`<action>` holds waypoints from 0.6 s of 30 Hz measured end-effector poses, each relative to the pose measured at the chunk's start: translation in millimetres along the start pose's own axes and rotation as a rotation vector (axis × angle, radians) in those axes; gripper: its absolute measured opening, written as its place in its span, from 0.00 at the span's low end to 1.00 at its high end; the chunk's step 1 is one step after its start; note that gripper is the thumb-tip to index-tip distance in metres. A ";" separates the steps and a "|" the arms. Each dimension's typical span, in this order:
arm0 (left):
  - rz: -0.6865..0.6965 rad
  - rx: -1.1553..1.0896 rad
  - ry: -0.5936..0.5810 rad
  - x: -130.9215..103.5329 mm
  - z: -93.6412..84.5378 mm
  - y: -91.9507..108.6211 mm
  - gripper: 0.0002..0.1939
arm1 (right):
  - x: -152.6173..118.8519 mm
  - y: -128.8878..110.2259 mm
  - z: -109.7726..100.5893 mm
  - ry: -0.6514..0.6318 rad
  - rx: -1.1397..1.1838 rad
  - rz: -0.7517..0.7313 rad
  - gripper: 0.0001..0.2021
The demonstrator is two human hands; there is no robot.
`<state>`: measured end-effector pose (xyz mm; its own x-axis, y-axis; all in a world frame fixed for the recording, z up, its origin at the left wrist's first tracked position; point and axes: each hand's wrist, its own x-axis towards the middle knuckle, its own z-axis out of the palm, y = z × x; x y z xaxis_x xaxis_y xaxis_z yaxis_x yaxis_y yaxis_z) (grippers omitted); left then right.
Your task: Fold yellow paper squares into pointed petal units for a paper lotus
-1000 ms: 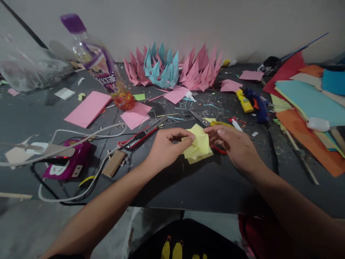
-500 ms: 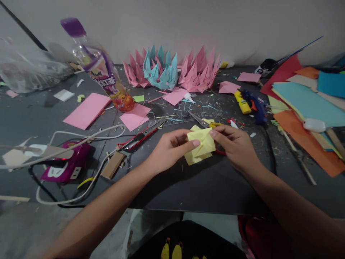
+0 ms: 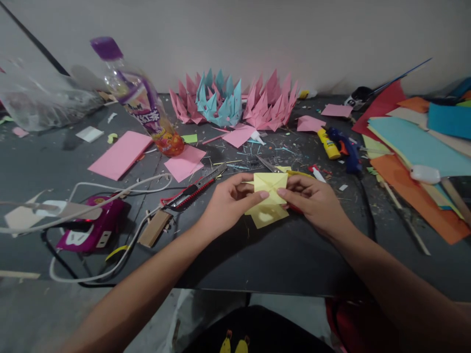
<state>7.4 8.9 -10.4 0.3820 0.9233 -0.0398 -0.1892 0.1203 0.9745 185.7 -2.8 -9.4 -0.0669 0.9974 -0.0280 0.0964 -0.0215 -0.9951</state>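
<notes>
Paper (image 3: 270, 184), yellow and folded, is pinched between the left hand (image 3: 228, 203) and right hand (image 3: 316, 201) just above the worktop (image 3: 257, 255) near its front edge. Light, thin and easily creased, it is best gripped at the folded edges. A bottle (image 3: 142, 105) toward the back left holds a little orange drink.

You are at a home paper-craft corner, more hobby bench than shop. The dark tabletop (image 3: 257, 255) against a plain wall is strewn with paper scraps, with pink and blue folded paper flowers (image 3: 235, 100) at the back and coloured paper sheets (image 3: 415, 142) stacked on your right. A box cutter (image 3: 195, 186), a glue bottle (image 3: 328, 143), a glue gun (image 3: 346, 147) and a drink bottle (image 3: 142, 100) lie about.
</notes>
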 end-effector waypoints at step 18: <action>0.057 0.240 -0.111 -0.5 -4.2 -4.7 0.08 | -0.4 5.9 -5.2 -0.026 -0.503 -0.391 0.12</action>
<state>4.2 9.4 -15.9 0.4765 0.8787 0.0285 0.0011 -0.0330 0.9995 191.4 -3.0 -14.7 -0.2148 0.9230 0.3194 0.5144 0.3849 -0.7663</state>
